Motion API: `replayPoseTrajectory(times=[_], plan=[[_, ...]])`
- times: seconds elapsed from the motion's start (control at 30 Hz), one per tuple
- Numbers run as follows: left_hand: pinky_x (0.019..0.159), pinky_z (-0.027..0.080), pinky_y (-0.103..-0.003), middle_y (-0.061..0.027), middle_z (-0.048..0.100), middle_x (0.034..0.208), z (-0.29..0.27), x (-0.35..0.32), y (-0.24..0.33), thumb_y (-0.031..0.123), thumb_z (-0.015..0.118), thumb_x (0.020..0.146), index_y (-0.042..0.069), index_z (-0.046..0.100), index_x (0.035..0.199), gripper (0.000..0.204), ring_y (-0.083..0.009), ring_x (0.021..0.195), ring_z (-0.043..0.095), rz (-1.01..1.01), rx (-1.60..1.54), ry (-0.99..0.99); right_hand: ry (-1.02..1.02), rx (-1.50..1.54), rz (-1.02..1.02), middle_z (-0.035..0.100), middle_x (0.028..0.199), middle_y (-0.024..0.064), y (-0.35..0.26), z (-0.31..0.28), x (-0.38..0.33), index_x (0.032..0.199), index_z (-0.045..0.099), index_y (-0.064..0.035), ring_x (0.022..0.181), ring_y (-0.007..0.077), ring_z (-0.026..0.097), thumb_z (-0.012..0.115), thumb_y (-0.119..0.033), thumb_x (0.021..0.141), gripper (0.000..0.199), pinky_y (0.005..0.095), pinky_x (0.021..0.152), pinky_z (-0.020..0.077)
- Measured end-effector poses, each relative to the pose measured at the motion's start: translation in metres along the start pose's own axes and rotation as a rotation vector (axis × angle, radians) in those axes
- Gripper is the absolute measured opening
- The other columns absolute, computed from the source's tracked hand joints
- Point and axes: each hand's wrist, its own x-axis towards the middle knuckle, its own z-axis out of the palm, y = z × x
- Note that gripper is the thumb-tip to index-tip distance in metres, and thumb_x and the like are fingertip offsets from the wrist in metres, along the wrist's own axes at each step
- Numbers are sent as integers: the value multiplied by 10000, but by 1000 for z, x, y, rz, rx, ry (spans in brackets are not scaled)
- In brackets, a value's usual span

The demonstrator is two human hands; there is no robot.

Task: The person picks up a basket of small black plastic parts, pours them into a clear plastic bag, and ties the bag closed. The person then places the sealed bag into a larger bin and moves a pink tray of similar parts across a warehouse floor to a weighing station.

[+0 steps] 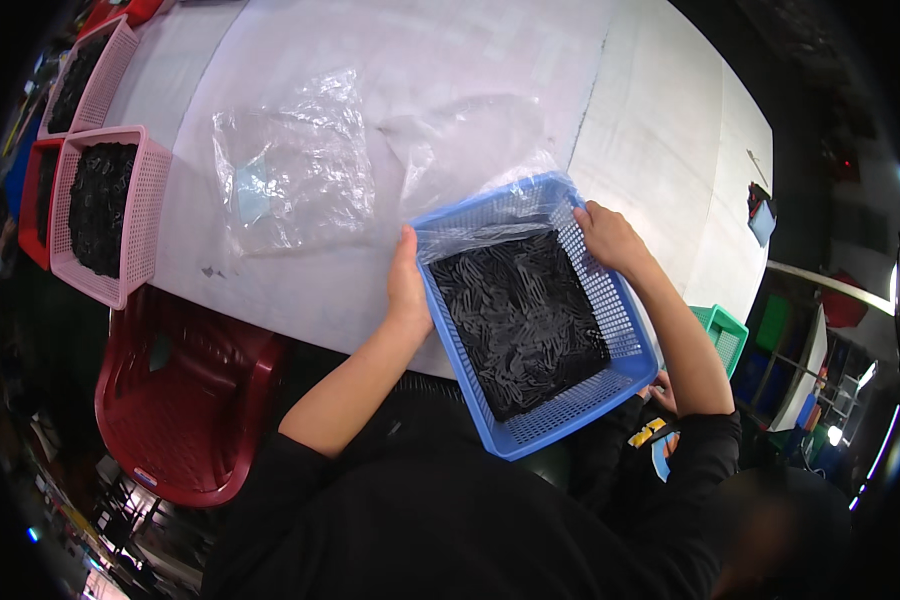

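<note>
Currently, a blue basket (570, 415) of small black pieces (518, 320) is held at the near edge of the table (670, 150) — supported on its left side by the left hand (408, 285), fingers mostly hidden, and gripped on its right by the curled right hand (612, 236). Beyond, a clear plastic bag (305, 180) is spread.

Broad white table (670, 130), dark red plastic chair (175, 420) at left, dim room (860, 225), bright light strip (878, 456) far right
</note>
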Motion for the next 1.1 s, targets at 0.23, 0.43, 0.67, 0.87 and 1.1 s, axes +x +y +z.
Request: replayPoseTrajectory(times=[0.23,0.43,0.67,0.87,1.1], plan=[[942,435,-377,-141,561,1205,29,-13,41,491,400,948,17,515,1215,556,-255,1068,552,-61,-59,9,-71,-59,58,603,1078,257,-29,-33,10,1078,573,12,1056,394,558,370,-367,956,447,468,910,424],[877,459,-344,-113,520,1077,20,-7,74,125,587,831,30,397,1167,398,-218,1001,537,-5,203,-147,-200,-152,17,587,1143,239,-40,-43,41,1127,577,10,1100,370,545,364,-375,960,470,455,936,417],[906,438,-319,-110,494,1195,1,4,70,48,531,863,52,330,1280,463,-184,1087,500,52,445,0,-225,-225,32,610,1103,229,-68,-63,49,1116,587,6,1071,361,566,380,-367,959,455,453,920,428],[858,455,-308,-100,540,1109,-1,20,66,258,488,967,29,378,1237,371,-167,1010,528,36,378,111,-190,-239,40,631,1053,220,-75,-65,48,1074,607,-12,1031,360,588,390,-364,955,430,459,889,442],[693,508,-381,-122,511,1093,22,8,80,423,543,914,19,313,1241,569,-183,927,551,-125,424,81,-292,-381,44,628,1098,193,-78,-77,71,1122,608,-22,1047,343,588,384,-390,954,463,440,905,444]])
